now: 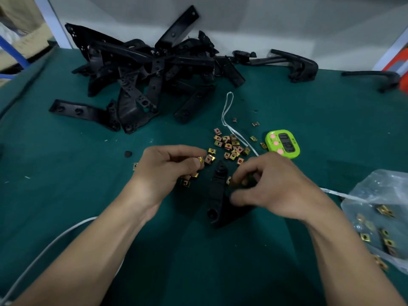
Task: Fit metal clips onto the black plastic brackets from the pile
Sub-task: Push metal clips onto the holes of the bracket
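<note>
My left hand (pixel 170 166) pinched one metal clip (pixel 200 160) between thumb and fingers, with another clip or two showing beneath the curled fingers. My right hand (pixel 271 186) gripped a black bracket (pixel 217 191) that lay on the bench (pixel 66 184) just in front of me, between my two hands. A second clip (pixel 229 180) sat at my right fingertips against the bracket's edge. Whether it was pushed fully home I could not tell, since my fingers hid the spot.

I judged the job to be far from finished. The pile of brackets (pixel 143 80) at the far left was large and tangled, and I saw no clips on any of them. A few separate brackets (pixel 302 65) lay along the far right edge, and whether those were fitted was too small to make out. Plenty of loose clips (pixel 229 144) were scattered just beyond my hands, and more sat in a clear plastic bag (pixel 379 213) near right.

The bench was covered in dark green cloth. A bright green timer (pixel 282 143) stood beside the loose clips, with a white string (pixel 227 111) looping past it. A white cable (pixel 55 239) ran off the near left edge. A pale wall (pixel 265 23) closed off the far side.
</note>
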Demonstrator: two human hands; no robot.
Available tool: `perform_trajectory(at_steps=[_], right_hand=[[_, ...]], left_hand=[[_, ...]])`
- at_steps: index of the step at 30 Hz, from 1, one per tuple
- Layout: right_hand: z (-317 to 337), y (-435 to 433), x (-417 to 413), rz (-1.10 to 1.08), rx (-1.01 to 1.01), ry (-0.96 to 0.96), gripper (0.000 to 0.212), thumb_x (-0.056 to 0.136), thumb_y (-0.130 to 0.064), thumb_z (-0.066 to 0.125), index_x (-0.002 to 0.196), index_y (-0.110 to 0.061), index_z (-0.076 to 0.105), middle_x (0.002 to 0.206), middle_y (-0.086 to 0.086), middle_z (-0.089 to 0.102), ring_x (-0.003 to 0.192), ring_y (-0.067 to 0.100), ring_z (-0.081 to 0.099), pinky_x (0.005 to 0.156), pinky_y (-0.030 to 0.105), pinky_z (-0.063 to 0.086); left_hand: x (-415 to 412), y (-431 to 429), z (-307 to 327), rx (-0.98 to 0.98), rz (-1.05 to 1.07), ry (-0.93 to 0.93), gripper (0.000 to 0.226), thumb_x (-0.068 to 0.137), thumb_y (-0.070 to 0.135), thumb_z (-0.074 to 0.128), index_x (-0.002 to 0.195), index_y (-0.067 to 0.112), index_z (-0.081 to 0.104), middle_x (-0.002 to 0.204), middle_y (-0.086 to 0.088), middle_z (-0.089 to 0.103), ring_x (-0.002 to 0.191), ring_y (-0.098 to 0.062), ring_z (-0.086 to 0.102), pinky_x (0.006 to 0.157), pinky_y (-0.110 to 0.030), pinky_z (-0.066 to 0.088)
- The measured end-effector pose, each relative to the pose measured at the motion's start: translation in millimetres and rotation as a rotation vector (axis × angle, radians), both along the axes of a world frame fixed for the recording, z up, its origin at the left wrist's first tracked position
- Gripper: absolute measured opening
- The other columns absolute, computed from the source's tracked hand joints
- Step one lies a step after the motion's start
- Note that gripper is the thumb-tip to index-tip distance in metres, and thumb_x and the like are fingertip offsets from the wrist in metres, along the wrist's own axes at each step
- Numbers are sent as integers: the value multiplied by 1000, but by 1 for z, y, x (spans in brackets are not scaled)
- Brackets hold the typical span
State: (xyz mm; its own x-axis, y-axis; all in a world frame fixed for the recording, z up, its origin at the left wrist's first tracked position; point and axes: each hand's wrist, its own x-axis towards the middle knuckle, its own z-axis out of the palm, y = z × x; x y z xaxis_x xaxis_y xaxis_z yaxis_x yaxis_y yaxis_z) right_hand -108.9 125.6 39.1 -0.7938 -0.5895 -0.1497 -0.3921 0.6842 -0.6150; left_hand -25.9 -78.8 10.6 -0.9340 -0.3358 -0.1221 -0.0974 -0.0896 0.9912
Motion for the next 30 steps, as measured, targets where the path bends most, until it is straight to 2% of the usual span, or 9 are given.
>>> perform_trajectory(at_steps=[2, 4, 10, 13, 16, 19, 21, 25, 30], right_hand=[[4, 2, 2, 119, 97, -64, 45, 42, -49, 89, 83, -44, 72, 78, -25, 61, 67, -4, 55, 50, 12, 37], [3, -1, 5, 195, 169, -20, 57, 36, -56, 88, 86, -42, 67, 90, -20, 57, 81, -1, 54, 60, 17, 39], [-4, -15, 18, 257, 198, 90, 73, 31, -73, 80, 91, -37, 60, 93, -18, 48, 88, 1, 46, 77, 21, 34], [-11, -23, 24, 204, 150, 172, 64, 35, -72, 77, 82, -35, 56, 90, -16, 47, 84, 2, 44, 78, 25, 32], [-15, -31, 25, 170, 55, 223, 39, 50, -52, 78, 69, -30, 52, 76, -12, 53, 73, 4, 49, 74, 25, 30], [-14, -31, 23, 69, -57, 191, 22, 59, -36, 74, 72, -41, 57, 76, -26, 61, 70, 2, 55, 68, 20, 30], [-14, -29, 21, 8, -64, 159, 21, 62, -37, 75, 76, -35, 59, 74, -25, 62, 71, 4, 57, 67, 18, 32], [-9, -30, 20, 55, -45, 192, 35, 49, -58, 78, 77, -54, 57, 72, -31, 61, 72, -2, 57, 78, 28, 43], [-18, -30, 18, 38, -5, 279, 31, 64, -35, 70, 72, -54, 46, 68, -30, 55, 68, 6, 46, 79, 28, 27]], left_hand=[[0, -1, 0, -9, 13, -4, 32, 84, -5, 72, 80, 24, 84, 74, -5, 75, 69, -10, 63, 62, -15, 49], [0, 0, 0, -23, 29, -8, 32, 81, -7, 73, 81, 23, 84, 74, -5, 75, 70, -10, 64, 65, -14, 49], [-1, -1, 0, -96, 127, 14, 44, 74, -14, 72, 88, 27, 84, 69, -5, 71, 68, -12, 63, 76, -26, 49], [0, -3, 0, -79, 119, 17, 43, 73, -13, 75, 88, 27, 83, 73, -8, 74, 67, -12, 65, 72, -23, 51], [0, 0, 0, -31, 71, 27, 26, 72, -1, 84, 85, 21, 82, 74, -9, 77, 61, -9, 67, 59, -14, 50], [1, 2, 2, -4, 47, 41, 21, 57, 23, 87, 77, 23, 82, 73, -10, 76, 59, -12, 69, 54, -19, 54], [2, 2, 4, 26, 28, 49, 24, 54, 30, 87, 75, 22, 82, 71, -11, 76, 58, -13, 69, 52, -20, 53], [3, 5, 8, 99, -23, 24, 8, 72, 17, 79, 78, 21, 83, 73, -10, 76, 61, -13, 70, 54, -20, 56], [2, 4, 7, 126, -30, -41, 27, 90, -3, 66, 80, 16, 83, 78, -15, 76, 65, -15, 73, 57, -21, 57]])
